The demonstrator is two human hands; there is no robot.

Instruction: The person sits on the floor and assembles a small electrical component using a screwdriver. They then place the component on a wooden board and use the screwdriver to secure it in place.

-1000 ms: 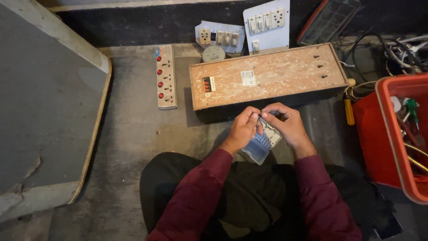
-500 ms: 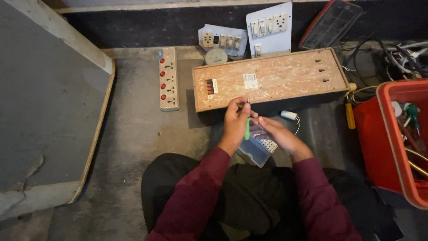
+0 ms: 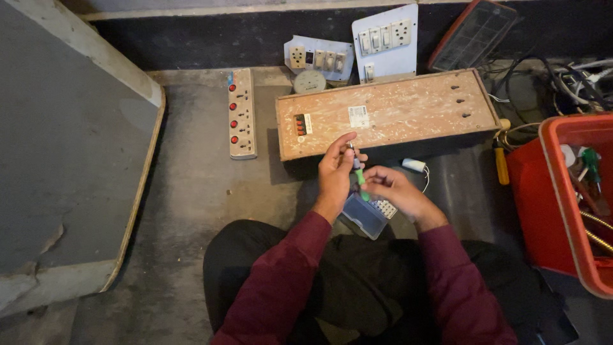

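Between our fingers: left hand [image 3: 336, 167] now pinching the green-handled screwdriver [image 3: 357, 168] upright, newly lifted from the small clear plastic case [image 3: 365, 216], which our right hand [image 3: 393, 190] grips below.

Wooden box [image 3: 389, 115] on floor ahead of both hands; power strip [image 3: 242, 114] left of box; switch plates [image 3: 357, 48] behind box against wall; crate [image 3: 562, 204] right of box; small plastic case [image 3: 364, 216] under hands, near lap; screwdriver [image 3: 501, 165] between box and crate.
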